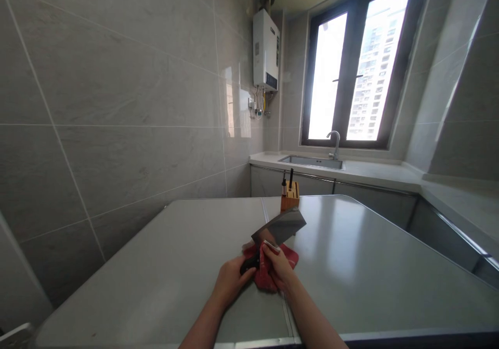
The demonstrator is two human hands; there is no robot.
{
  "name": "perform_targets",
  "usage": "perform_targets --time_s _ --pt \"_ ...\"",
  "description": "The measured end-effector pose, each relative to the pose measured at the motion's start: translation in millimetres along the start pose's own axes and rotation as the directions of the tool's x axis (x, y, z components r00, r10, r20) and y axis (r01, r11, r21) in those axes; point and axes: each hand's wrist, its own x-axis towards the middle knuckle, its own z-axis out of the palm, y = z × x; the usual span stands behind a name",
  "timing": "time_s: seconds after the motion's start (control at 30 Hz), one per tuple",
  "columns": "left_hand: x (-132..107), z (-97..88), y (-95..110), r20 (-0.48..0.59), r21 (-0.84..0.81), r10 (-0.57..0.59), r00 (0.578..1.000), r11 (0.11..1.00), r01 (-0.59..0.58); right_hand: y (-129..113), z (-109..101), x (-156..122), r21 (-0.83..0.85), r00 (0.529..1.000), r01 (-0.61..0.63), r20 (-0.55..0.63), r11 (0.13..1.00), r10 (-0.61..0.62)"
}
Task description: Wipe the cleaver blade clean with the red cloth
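Observation:
A cleaver (281, 227) with a broad shiny blade is held above the table, its blade slanting up to the right. My left hand (233, 279) is wrapped round its black handle. In my right hand (279, 267) is a red cloth (265, 279), pinched against the blade's lower edge near the handle. Part of the cloth hangs below my fingers and part spreads out to the right. Just beyond the blade stands a wooden knife block (290, 197) with dark-handled tools in it; the blade hides its lower part.
The pale folding table (187, 245) has a seam down its middle. Behind it runs a counter (378, 170) with a sink (312, 162) and a faucet (334, 143). A water heater (265, 50) hangs on the wall beside the window (358, 68).

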Motion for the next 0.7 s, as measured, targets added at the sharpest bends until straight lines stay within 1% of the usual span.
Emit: perform_targets --time_s 0.07,0.13,0.2,0.27,0.37,0.43,0.57,0.7 --pt "0.6 -0.8 -2.0 -0.059 -0.049 -0.017 0.998 0.999 0.014 3.1 13.6 5.1 -0.023 1.0 0.004 -0.016 1.0 -0.005" --pt "1.7 -1.3 -5.1 -0.116 -0.089 -0.051 0.992 0.995 0.04 3.3 27.1 12.2 -0.053 1.0 0.0 0.007 0.999 0.0" --pt "2.6 -1.7 -8.6 -0.158 -0.11 -0.092 0.983 0.991 0.075 1.1 36.9 18.6 -0.094 0.998 -0.028 0.051 0.995 0.033" --pt "2.8 -1.7 -11.7 -0.189 -0.115 -0.127 0.974 0.988 0.106 -1.2 40.3 22.0 -0.107 0.99 -0.08 0.109 0.991 0.092" --pt "1.9 -1.1 -13.1 -0.201 -0.105 -0.127 0.971 0.989 0.108 -1.3 33.2 20.7 -0.035 0.963 -0.177 0.2 0.984 0.18" --pt "1.0 -0.7 -11.5 -0.176 -0.066 -0.119 0.977 0.992 0.109 1.1 24.2 17.8 0.038 0.953 -0.231 0.209 0.972 0.218" --pt "-0.3 -0.8 -5.7 -0.112 0.031 -0.13 0.985 0.991 0.134 6.1 11.1 12.7 0.123 0.966 -0.207 0.182 0.971 0.183" --pt "-1.2 -1.7 -2.9 -0.092 0.031 -0.127 0.988 0.991 0.13 8.4 9.4 11.3 0.099 0.977 -0.169 0.15 0.981 0.153"
